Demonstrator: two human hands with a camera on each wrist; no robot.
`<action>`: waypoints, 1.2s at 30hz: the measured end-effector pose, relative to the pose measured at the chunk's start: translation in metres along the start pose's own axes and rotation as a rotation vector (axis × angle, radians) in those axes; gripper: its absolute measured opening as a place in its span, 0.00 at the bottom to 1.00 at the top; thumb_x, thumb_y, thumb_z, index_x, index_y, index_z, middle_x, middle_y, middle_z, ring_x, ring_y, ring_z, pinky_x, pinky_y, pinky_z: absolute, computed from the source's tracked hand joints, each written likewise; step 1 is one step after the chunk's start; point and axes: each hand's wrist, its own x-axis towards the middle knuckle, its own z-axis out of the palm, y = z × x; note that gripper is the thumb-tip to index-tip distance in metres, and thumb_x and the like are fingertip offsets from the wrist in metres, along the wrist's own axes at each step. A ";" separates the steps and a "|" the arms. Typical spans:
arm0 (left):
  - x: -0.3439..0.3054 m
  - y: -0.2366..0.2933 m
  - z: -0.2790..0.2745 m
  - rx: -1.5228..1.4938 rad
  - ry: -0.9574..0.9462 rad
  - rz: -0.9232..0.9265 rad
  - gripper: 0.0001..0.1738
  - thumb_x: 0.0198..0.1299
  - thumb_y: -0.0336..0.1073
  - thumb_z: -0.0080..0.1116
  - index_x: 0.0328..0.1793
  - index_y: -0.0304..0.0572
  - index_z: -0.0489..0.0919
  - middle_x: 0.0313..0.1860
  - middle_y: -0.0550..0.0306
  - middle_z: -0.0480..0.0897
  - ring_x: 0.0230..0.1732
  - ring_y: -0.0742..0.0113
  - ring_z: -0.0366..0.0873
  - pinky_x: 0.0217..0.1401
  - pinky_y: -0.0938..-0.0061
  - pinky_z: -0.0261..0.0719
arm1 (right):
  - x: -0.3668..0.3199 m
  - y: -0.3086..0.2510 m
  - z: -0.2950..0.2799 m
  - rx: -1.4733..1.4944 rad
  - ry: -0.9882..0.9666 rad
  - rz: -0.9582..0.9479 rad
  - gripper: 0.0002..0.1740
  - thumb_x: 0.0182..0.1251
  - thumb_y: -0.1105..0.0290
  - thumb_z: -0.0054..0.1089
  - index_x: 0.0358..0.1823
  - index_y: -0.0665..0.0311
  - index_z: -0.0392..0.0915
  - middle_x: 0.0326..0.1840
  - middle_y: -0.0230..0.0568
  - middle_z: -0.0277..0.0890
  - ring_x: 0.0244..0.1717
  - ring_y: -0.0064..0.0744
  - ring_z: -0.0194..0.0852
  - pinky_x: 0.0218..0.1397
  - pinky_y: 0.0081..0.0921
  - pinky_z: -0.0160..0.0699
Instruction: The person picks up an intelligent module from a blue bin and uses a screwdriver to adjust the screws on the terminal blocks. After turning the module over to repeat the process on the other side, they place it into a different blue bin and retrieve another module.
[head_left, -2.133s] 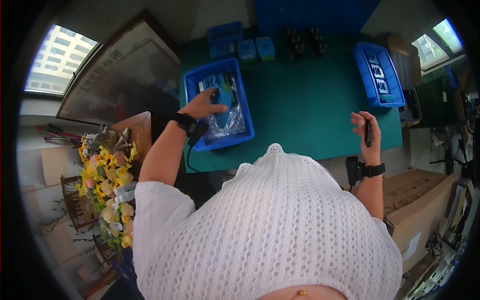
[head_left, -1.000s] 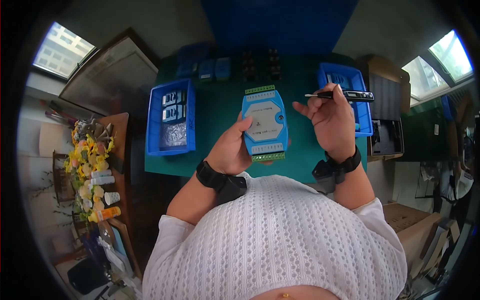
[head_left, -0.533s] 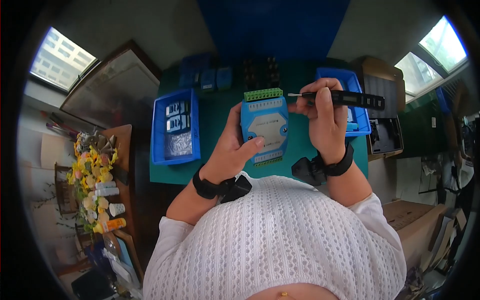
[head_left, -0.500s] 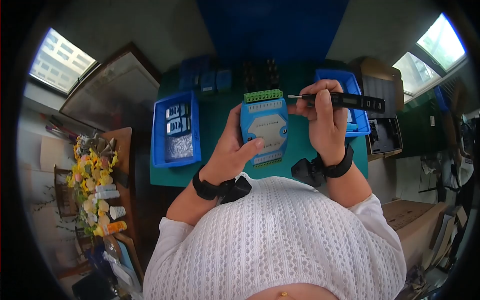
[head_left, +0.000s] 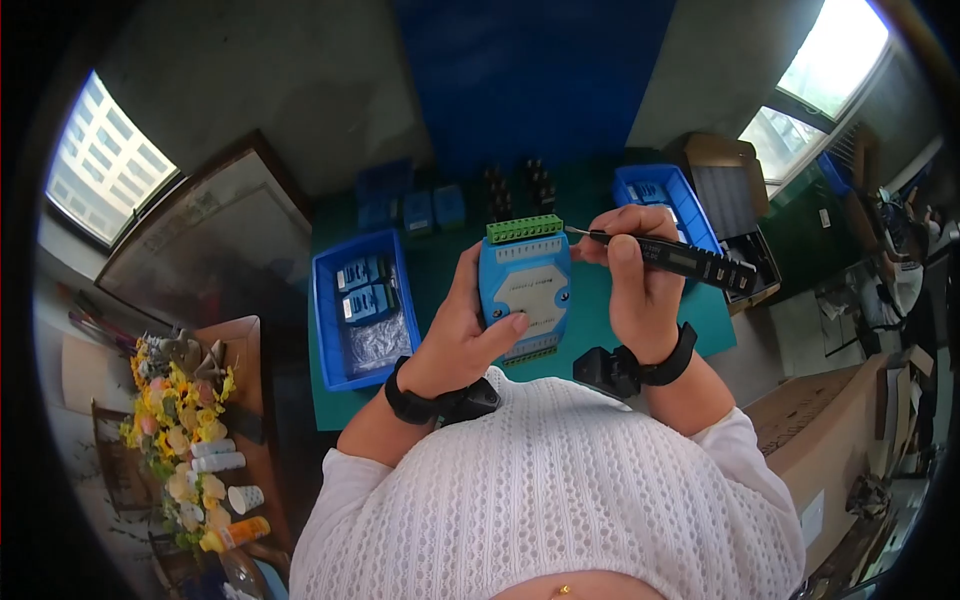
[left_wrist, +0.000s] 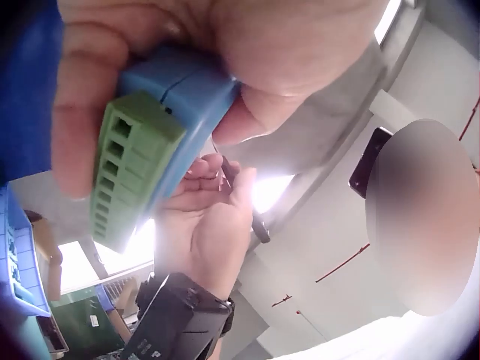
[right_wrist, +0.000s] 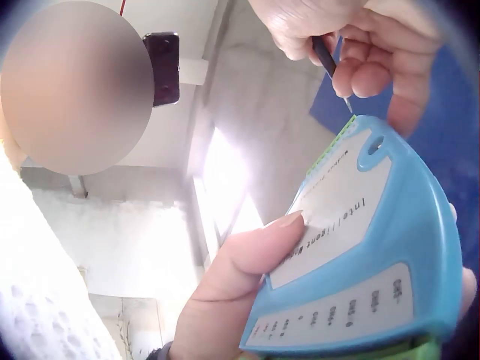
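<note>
My left hand (head_left: 450, 335) grips a blue electronic module (head_left: 522, 278) with its thumb across the pale printed label. A green screw terminal block (head_left: 524, 229) runs along the module's far end, and another lies at the near end. In the left wrist view, the terminal block (left_wrist: 131, 172) shows a row of square openings. My right hand (head_left: 645, 290) pinches a black voltage tester screwdriver (head_left: 690, 262) with a small display. Its thin metal tip (right_wrist: 349, 106) points at the right end of the far terminal block, right beside it.
A blue bin (head_left: 322, 325) at the left holds several modules and clear plastic bags. Another blue bin (head_left: 700, 225) stands at the right rear. Blue boxes (head_left: 432, 209) and small dark parts (head_left: 540, 188) sit at the back of the green table (head_left: 600, 350).
The left hand has come out of the left bin and now holds the module in front of the body. The right hand has brought the tester's tip to the far terminal block.
</note>
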 end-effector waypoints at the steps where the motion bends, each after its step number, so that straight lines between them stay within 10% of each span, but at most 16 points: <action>1: -0.002 0.001 -0.003 -0.001 -0.012 0.009 0.40 0.54 0.39 0.57 0.67 0.37 0.48 0.60 0.47 0.65 0.61 0.61 0.63 0.62 0.66 0.63 | -0.002 -0.002 0.004 -0.018 -0.004 -0.021 0.10 0.67 0.68 0.50 0.40 0.68 0.66 0.34 0.38 0.70 0.33 0.20 0.71 0.40 0.19 0.74; 36: -0.033 0.008 0.024 0.007 0.147 0.160 0.37 0.55 0.30 0.52 0.68 0.36 0.47 0.60 0.46 0.64 0.62 0.60 0.62 0.64 0.65 0.60 | 0.000 -0.011 0.005 -0.152 -0.193 -0.328 0.13 0.51 0.79 0.65 0.36 0.66 0.71 0.31 0.44 0.75 0.32 0.31 0.75 0.34 0.21 0.74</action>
